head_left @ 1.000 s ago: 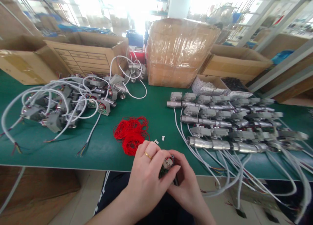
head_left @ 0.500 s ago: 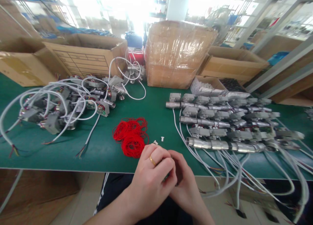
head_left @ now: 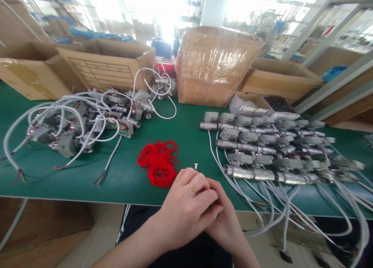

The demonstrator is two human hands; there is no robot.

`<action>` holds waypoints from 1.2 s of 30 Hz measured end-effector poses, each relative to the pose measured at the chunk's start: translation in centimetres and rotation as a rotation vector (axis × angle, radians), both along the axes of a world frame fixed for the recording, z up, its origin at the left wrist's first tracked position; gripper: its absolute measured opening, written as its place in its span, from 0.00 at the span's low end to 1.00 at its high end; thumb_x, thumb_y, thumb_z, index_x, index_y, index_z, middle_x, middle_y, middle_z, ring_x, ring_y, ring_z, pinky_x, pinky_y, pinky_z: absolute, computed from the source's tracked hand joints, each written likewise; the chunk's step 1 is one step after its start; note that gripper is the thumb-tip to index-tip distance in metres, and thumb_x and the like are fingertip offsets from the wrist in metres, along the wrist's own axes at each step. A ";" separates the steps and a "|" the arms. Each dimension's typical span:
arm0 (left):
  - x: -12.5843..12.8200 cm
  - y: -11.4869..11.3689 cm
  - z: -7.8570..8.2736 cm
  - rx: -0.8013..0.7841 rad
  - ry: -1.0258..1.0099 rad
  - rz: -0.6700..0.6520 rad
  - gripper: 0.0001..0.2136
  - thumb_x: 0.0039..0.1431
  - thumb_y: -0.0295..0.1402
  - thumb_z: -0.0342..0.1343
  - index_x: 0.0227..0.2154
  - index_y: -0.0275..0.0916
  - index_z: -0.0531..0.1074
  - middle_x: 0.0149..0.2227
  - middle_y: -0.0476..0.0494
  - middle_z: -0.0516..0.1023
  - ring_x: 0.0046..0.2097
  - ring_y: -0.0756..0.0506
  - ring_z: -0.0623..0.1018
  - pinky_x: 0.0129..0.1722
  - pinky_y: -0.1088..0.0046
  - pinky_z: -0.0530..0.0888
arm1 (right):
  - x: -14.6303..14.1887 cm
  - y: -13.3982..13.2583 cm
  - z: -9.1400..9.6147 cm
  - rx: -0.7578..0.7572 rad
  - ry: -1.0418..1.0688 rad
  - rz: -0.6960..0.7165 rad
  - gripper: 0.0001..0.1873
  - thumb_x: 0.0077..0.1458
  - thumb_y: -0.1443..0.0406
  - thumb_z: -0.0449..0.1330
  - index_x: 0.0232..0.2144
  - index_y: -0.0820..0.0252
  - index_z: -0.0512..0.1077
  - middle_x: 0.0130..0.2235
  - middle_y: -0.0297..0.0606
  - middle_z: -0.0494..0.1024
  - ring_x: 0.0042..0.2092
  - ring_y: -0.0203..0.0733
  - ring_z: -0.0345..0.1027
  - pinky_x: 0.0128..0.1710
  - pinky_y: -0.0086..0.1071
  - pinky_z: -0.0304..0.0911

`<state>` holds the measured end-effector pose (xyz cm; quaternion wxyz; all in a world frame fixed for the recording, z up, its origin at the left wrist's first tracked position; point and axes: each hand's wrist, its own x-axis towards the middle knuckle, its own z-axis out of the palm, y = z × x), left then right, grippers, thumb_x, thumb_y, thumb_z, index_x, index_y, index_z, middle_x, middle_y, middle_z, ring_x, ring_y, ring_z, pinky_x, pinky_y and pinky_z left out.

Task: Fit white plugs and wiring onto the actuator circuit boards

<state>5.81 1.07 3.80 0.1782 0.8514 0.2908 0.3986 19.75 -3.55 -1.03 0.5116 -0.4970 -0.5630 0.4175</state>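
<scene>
At the front edge of the green table, my left hand (head_left: 188,205) is closed, a gold ring on one finger. It overlaps my right hand (head_left: 223,211), whose fingers curl in underneath. Whatever lies between them is covered by the fingers and cannot be made out. Just beyond the knuckles is a small white plastic piece (head_left: 196,165); another is mostly covered by my left hand. A tangled bundle of red cord (head_left: 160,163) lies left of my hands.
Grey-boxed metal valve units with white cables (head_left: 72,124) are heaped on the left. Rows of similar units (head_left: 262,172) fill the right, cables hanging over the edge. Behind stand a wrapped carton (head_left: 215,69), open cartons (head_left: 107,67) and a tray of small white parts (head_left: 249,104).
My left hand has shifted slightly right and closed further over the right hand. The dark gap between them has narrowed. The whole view has moved a little.
</scene>
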 end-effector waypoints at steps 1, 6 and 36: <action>0.3 -0.1 0.0 0.009 -0.003 0.012 0.10 0.69 0.30 0.57 0.29 0.38 0.71 0.32 0.46 0.72 0.38 0.42 0.69 0.39 0.63 0.70 | 0.0 0.0 -0.1 -0.013 0.014 -0.001 0.23 0.55 0.68 0.64 0.53 0.53 0.70 0.50 0.39 0.80 0.50 0.43 0.77 0.51 0.31 0.74; -0.2 -0.2 -0.2 0.043 -0.058 -0.038 0.14 0.71 0.25 0.53 0.26 0.37 0.68 0.32 0.47 0.73 0.38 0.45 0.70 0.43 0.64 0.72 | -0.1 0.1 0.4 -0.033 0.049 0.004 0.21 0.56 0.68 0.63 0.53 0.51 0.70 0.50 0.37 0.81 0.49 0.40 0.78 0.49 0.28 0.73; -2.0 -0.4 -1.7 -0.085 -0.323 0.044 0.04 0.67 0.24 0.59 0.41 0.38 0.74 0.39 0.43 0.77 0.44 0.45 0.77 0.48 0.68 0.78 | -1.0 0.5 1.7 -0.096 0.121 -0.006 0.26 0.44 0.70 0.71 0.47 0.52 0.73 0.45 0.36 0.82 0.43 0.40 0.80 0.41 0.27 0.76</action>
